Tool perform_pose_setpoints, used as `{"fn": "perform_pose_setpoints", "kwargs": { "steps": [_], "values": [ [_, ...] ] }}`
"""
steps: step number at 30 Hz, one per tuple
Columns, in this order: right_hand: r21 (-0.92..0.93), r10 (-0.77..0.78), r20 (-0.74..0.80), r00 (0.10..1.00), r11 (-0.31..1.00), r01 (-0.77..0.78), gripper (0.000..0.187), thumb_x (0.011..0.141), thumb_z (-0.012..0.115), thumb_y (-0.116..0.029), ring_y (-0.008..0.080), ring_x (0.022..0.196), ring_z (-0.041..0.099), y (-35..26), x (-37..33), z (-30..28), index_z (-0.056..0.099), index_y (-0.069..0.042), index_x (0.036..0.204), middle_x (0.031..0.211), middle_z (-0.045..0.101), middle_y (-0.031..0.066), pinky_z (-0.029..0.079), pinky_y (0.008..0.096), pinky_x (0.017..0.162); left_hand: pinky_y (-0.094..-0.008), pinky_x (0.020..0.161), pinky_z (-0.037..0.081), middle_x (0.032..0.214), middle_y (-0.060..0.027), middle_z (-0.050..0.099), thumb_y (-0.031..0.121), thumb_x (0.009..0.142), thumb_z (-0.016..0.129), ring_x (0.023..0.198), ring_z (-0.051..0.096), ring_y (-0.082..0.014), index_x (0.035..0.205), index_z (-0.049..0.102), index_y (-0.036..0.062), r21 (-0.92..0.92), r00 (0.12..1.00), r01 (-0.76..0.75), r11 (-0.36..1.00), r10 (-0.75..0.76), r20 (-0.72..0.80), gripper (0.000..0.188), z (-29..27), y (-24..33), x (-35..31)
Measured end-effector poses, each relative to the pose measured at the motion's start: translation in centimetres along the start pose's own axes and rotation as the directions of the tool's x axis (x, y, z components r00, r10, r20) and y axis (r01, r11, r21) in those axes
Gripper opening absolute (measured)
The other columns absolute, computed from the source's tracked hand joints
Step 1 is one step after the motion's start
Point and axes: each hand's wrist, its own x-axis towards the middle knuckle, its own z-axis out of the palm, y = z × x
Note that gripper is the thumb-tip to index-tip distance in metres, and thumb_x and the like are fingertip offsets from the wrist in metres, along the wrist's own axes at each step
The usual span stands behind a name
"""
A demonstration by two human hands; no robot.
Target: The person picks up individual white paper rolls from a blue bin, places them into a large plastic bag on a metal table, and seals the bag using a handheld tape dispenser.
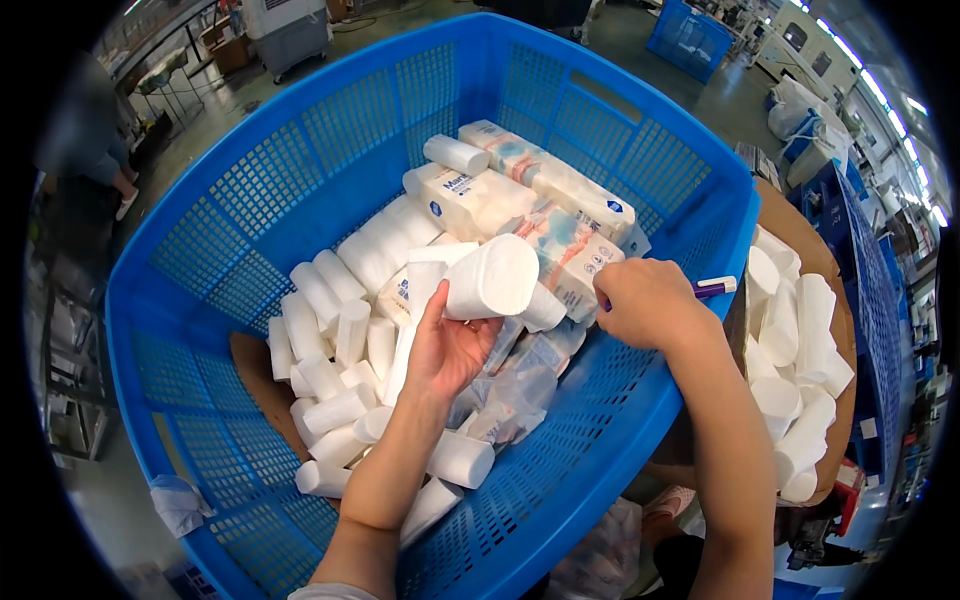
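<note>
My left hand (452, 350) is wrapped round the underside of a white coreless toilet roll (497, 277), its end turned toward me. More white rolls (335, 405) lie loose in the big blue basket (300, 130) below that hand. To the right, my right hand (648, 302) is closed near the basket's right wall, and a slim purple-and-white tool (714, 288) sticks out behind it; its working end is hidden. Printed plastic packs of rolls (565, 250) lie beyond and between my hands. Crumpled clear wrapping (510, 400) sits under them.
Outside the basket on the right, a brown container (815, 245) holds several white rolls (790, 360). A plastic bag (600, 550) is below the basket's near edge. At the far left stands a person (90, 150). Another blue crate (690, 40) is on the floor behind.
</note>
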Motion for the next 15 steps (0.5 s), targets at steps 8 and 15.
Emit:
{"fn": "perform_pose_setpoints", "kwargs": {
  "steps": [8,15],
  "values": [
    [0.025,0.022,0.036,0.999,0.999,-0.023,0.014,0.071,0.061,-0.018,0.0289,0.079,0.063,-0.2,0.0,-0.3,0.065,-0.008,0.080,0.081,0.065,0.0141,0.050,0.0382,0.070,-0.0309,0.073,0.054,0.107,-0.0154,0.052,0.035,0.090,0.048,0.089,0.054,-0.0254,0.119,0.044,-0.0003,-0.055,0.986,0.076,0.996,-0.067,0.150,0.046,0.9,0.0,0.3],
    [0.018,0.016,0.031,0.999,1.000,-0.017,0.015,0.071,0.061,-0.018,0.0287,0.078,0.064,-0.3,-0.1,-0.7,0.066,-0.007,0.080,0.080,0.065,0.0142,0.050,0.0384,0.068,-0.0309,0.072,0.053,0.099,-0.0141,0.052,0.035,0.091,0.042,0.084,0.053,-0.0240,0.114,0.044,-0.0046,-0.187,0.971,0.129,0.974,-0.085,0.224,0.046,1.1,0.1,0.3]
  ]
}}
